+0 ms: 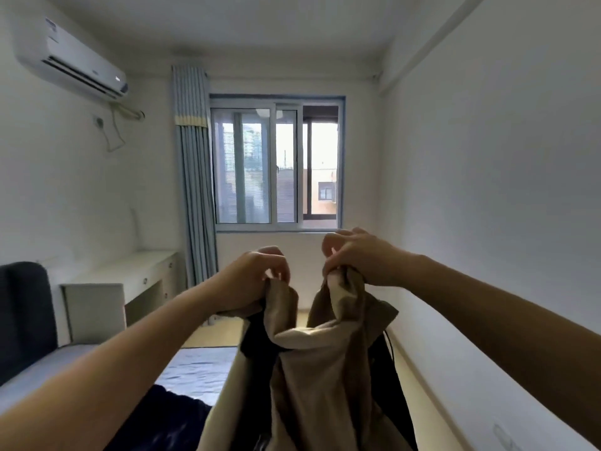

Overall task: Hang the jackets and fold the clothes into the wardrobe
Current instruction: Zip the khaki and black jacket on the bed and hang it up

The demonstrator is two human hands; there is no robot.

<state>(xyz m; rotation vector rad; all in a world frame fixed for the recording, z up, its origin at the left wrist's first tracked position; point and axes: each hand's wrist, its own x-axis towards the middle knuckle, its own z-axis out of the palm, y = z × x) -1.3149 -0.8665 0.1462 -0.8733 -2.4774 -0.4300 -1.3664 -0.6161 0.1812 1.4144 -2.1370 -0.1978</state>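
Note:
A tan jacket (pixel 325 369) with a black lining hangs in front of me, held up in the air. My left hand (pixel 253 278) grips its top edge on the left. My right hand (pixel 357 255) pinches the bunched top edge on the right. The two hands are close together, and the fabric sags between them and drops out of the frame at the bottom. A dark navy garment (pixel 156 421) lies on the bed at the lower left. No wardrobe is in view.
A bed (pixel 195 366) with a grey-blue sheet and dark headboard (pixel 22 314) fills the lower left. A white desk (pixel 130 281) stands by the curtain (pixel 195 177) and window (pixel 276 164). A white wall (pixel 487 190) runs along the right, with a strip of floor beside it.

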